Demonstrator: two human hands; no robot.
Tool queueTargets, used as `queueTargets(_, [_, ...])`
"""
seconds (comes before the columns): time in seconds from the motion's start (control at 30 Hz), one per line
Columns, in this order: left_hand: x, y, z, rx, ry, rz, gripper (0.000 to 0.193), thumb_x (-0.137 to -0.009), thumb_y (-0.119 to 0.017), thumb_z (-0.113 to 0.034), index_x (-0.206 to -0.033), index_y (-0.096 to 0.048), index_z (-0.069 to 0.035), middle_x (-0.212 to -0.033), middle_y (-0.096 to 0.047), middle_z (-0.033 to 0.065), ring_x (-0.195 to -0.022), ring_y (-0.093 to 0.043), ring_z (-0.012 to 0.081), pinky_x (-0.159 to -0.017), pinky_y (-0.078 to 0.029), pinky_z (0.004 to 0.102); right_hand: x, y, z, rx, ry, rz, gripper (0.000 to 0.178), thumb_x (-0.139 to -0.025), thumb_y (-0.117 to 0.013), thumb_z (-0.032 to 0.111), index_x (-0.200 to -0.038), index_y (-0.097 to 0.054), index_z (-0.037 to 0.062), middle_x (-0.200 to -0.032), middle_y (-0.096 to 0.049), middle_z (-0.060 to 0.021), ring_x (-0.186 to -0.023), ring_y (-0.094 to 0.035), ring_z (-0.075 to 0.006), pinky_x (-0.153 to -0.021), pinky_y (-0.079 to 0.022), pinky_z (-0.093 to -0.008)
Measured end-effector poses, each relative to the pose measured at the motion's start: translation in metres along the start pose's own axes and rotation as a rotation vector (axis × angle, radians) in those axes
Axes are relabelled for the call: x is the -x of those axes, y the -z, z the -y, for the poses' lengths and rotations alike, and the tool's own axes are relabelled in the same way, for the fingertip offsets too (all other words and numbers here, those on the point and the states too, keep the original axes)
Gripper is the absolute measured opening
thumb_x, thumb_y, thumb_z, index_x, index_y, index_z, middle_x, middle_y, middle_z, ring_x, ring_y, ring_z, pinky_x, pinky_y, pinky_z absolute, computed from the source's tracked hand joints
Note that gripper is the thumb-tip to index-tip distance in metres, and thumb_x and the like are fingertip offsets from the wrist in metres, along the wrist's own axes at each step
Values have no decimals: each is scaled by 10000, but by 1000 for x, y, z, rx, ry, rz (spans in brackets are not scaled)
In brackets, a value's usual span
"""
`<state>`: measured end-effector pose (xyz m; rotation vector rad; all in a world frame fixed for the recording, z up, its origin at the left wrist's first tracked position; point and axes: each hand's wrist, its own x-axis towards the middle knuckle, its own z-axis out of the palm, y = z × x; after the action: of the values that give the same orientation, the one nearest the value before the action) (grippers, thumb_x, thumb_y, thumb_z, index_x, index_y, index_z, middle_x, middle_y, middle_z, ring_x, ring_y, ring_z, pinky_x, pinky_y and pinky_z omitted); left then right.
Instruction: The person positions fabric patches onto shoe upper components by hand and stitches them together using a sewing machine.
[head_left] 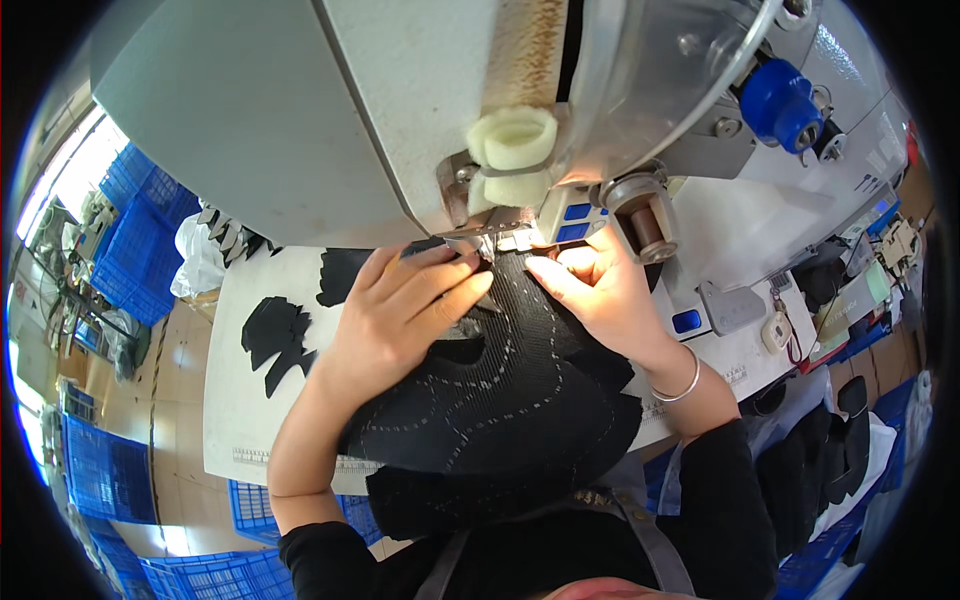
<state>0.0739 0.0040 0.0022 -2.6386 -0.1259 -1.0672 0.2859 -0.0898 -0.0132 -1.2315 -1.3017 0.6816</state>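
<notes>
A black ribbed fabric piece [500, 400] with pale dashed stitch lines lies under the needle area of a sewing machine [380, 120] and hangs toward my lap. Flat on its left side rests my left hand [405, 310], fingers stretched toward the presser foot [492, 245]. A pointed metal tip [488, 303] shows beside its little finger; whether the hand holds it is hidden. To the right of the foot, my right hand [600, 295] pinches the fabric between thumb and curled fingers. Lamp light falls brightly around the needle, whose tip I cannot make out.
Black cut pieces [275, 335] lie on the white table [228, 420] at left. A bobbin holder [648, 225] and a blue knob [782, 105] stick out at the machine's right. Blue crates [110, 465] stand on the floor. Dark pieces [810, 460] are piled at right.
</notes>
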Motion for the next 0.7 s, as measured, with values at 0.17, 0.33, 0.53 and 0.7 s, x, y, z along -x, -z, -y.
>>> queueTargets(0.17, [5,-12,11,144,4,-94,362,-662,-635,0,-1021,-678,-19,-999,-631,83,-934,-634,249,-840,-518,362,6,6,10,70,-5,-20,385,-827,-699,77,-1164,-532,-1,-621,-584,-11,-558,-486,-37,-529,-381,-216])
queueTargets(0.33, [-15,13,-21,-59,-83,-9,354,-661,-655,-19,-1008,-647,47,-1013,-622,131,-909,-644,267,-826,-551,376,38,9,54,919,707,-149,457,-641,-783,146,-1056,-604,75,-1004,-572,-66,-875,-578,-247,-724,-417,-361])
queueTargets(0.53, [-18,45,-10,369,219,140,262,-777,-699,-59,-1025,-657,14,-976,-665,144,-868,-643,286,-839,-518,352,8,-16,25,1071,696,34,343,-624,-659,38,-951,-562,76,-1018,-577,-64,-927,-526,-252,-818,-383,-396])
queueTargets(0.7, [17,23,4,1272,915,281,739,-849,-710,-100,-1466,-304,-64,-905,-655,106,-765,-558,71,-684,-467,225,12,-2,15,821,714,-82,304,-614,-570,-86,-870,-626,68,-934,-604,-78,-872,-513,-278,-781,-403,-376])
